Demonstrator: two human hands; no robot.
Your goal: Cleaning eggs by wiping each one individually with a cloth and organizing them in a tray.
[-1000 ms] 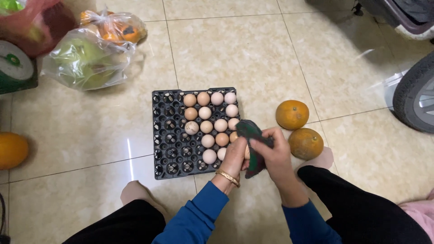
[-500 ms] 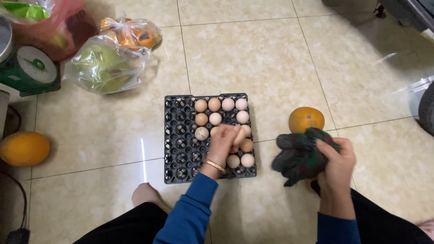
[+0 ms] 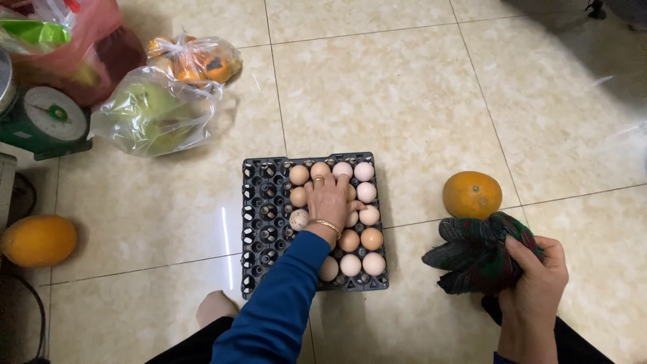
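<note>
A black egg tray (image 3: 263, 229) lies on the tiled floor, its right half filled with several pale and brown eggs (image 3: 364, 172). My left hand (image 3: 328, 200) rests flat on the eggs in the middle of the tray, fingers spread, wearing a ring and a gold bangle. My right hand (image 3: 536, 283) grips a crumpled dark green and red cloth (image 3: 475, 253) to the right of the tray, just below an orange fruit (image 3: 472, 194).
At the top left sit a clear bag of green fruit (image 3: 151, 114), a bag of orange fruit (image 3: 195, 57), a red bag (image 3: 81, 34) and a green dial scale (image 3: 44, 121). Another orange fruit (image 3: 37, 239) lies at the far left. My bare foot (image 3: 216, 308) is below the tray.
My right hand carried the cloth from the tray's edge out to the right, covering the lower orange fruit. My left hand moved up onto the eggs. The view shifted left.
</note>
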